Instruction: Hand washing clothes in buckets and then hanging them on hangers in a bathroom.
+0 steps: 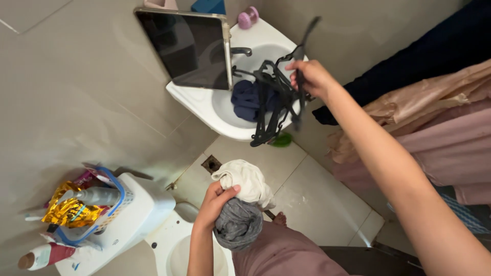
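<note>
My right hand is raised over the white sink and grips a bunch of dark strappy garments that dangle over the basin's rim. A dark blue cloth lies in the basin. Lower down, my left hand clutches a wadded bundle of cloth, a white piece on top and a grey piece below it, held above the toilet.
A mirror hangs above the sink beside the tap. A white toilet stands below, its cistern carrying a basket of bottles and gold foil. Pink and dark clothes hang at right. A floor drain and a green object are near the sink.
</note>
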